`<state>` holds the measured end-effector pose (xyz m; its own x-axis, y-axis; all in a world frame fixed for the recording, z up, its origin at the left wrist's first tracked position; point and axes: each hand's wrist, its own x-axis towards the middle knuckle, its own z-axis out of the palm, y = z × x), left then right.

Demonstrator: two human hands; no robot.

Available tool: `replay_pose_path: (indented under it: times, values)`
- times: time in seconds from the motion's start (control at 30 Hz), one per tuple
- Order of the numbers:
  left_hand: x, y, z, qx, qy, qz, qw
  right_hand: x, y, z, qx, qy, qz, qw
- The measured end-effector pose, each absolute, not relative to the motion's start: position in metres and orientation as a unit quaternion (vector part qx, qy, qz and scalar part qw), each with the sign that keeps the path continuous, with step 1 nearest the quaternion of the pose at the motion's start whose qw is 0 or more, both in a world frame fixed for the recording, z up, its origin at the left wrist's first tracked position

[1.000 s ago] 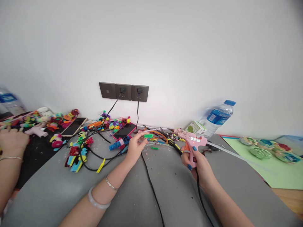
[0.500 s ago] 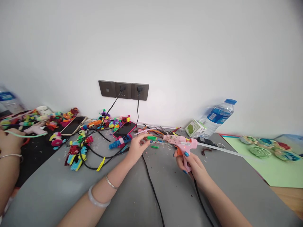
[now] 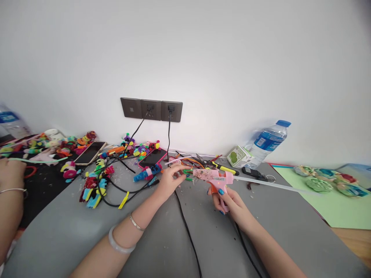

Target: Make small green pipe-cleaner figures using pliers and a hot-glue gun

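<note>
My right hand (image 3: pixel 228 202) is wrapped round the handle of a pink glue gun (image 3: pixel 216 177), a long clear glue stick (image 3: pixel 269 183) jutting out of its back. The gun's nozzle points left at a small green piece (image 3: pixel 188 171). My left hand (image 3: pixel 171 179) pinches that green piece between thumb and fingertips, just above the grey table (image 3: pixel 162 235). Nozzle and green piece are very close; whether they touch cannot be made out. Beside my left hand lies a blue fuzzy figure (image 3: pixel 147 173) with a pink band.
Fuzzy figures (image 3: pixel 97 185), a phone (image 3: pixel 91 153) and looping black cables (image 3: pixel 185 227) lie left and centre. A bottle (image 3: pixel 268 143), box (image 3: pixel 238 156), keys (image 3: pixel 256 174) and yellow-handled cutters (image 3: pixel 227 169) stand or lie behind. Another person's hand (image 3: pixel 11 173) is at far left.
My right hand has moved the glue gun left, bringing its nozzle to the green piece. My left hand has hardly shifted. More of the yellow-handled cutters shows.
</note>
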<state>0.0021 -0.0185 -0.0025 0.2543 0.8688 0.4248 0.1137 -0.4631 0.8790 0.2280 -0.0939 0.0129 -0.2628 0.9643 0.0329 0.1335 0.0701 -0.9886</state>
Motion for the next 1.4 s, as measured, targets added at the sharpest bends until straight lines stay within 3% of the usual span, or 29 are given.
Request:
replay_pose_path:
  times: [1.4]
  values:
    - [0.0008,-0.0182,0.0001,0.678,0.336,0.538,0.373,0.2276,-0.0928,0.0152,-0.454,-0.635,0.479,0.401]
